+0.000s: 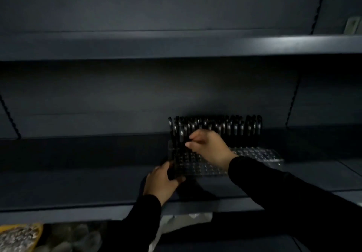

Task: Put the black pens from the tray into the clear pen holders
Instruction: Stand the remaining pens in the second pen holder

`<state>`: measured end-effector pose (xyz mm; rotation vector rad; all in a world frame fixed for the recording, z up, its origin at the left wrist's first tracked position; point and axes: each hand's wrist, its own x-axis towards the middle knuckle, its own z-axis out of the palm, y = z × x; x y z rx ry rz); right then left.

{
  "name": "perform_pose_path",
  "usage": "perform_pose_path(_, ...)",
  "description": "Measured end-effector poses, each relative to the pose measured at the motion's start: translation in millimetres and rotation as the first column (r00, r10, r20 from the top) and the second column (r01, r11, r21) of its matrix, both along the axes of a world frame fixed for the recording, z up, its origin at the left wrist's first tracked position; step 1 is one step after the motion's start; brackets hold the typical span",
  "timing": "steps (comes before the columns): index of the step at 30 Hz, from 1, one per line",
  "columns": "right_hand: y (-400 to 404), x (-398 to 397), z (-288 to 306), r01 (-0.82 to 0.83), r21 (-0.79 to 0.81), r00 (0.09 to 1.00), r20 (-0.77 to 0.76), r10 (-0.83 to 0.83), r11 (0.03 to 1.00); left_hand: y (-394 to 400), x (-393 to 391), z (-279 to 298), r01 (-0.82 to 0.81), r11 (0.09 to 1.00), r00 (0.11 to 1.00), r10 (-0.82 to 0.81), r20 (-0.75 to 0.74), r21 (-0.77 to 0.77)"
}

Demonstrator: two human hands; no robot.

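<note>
Grey steel shelf point(78, 189) carries the clear pen holder point(254, 154); right hand point(209, 146) pinches black pens point(181, 134), left hand point(162, 181) grips more.

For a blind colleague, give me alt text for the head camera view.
On a dark shelf, a right hand pinches a black pen over a clear holder whose back rows are full of upright pens. The left hand grips more pens at the holder's front left corner.

Dark shelving, pretty dim in here

Upper shelf point(176, 45) runs across at 12 o'clock, yellow tray point(21, 234) at 7, white paper point(176, 224) at 6.
</note>
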<state>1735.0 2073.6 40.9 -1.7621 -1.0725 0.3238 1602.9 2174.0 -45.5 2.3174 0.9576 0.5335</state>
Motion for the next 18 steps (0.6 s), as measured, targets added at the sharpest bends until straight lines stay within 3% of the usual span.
perform_pose_path(2,-36,-4,-3,0.005,0.043,1.0,0.018,-0.006,0.999,-9,-6,-4,0.002,0.999,0.999,-0.005,0.053,0.042)
perform_pose_path(4,-83,-9,-14,-0.022,0.058,0.998,0.067,0.018,0.998,-33,-24,-20,-0.02,0.976,0.992,-0.008,0.123,0.218)
perform_pose_path(7,-152,-17,-54,-0.049,-0.029,0.988,0.146,0.053,0.998,-87,-66,-83,0.018,0.92,0.96,-0.126,0.251,0.391)
perform_pose_path(8,-171,-19,-73,-0.047,-0.058,0.988,0.143,0.055,0.997,-104,-82,-110,0.061,0.929,0.968,-0.145,0.207,0.365)
perform_pose_path(10,-201,-24,-119,-0.035,-0.131,0.994,0.095,0.047,0.991,-129,-104,-164,0.124,0.984,0.992,-0.121,-0.035,0.129)
perform_pose_path(13,-229,-30,-197,-0.029,-0.354,1.0,-0.013,0.026,0.935,-156,-123,-220,-0.068,0.98,0.929,-0.007,-0.369,-0.189)
perform_pose_path(15,-244,-31,-253,-0.077,-0.565,0.996,-0.085,0.035,0.821,-169,-125,-235,-0.172,0.935,0.93,0.05,-0.365,-0.309)
perform_pose_path(17,-255,-34,-297,-0.149,-0.685,0.986,-0.153,0.059,0.713,-174,-126,-240,-0.211,0.927,0.933,0.097,-0.348,-0.31)
perform_pose_path(18,-259,-37,-313,-0.135,-0.73,0.988,-0.051,0.144,0.67,-174,-127,-241,-0.22,0.928,0.929,0.106,-0.355,-0.299)
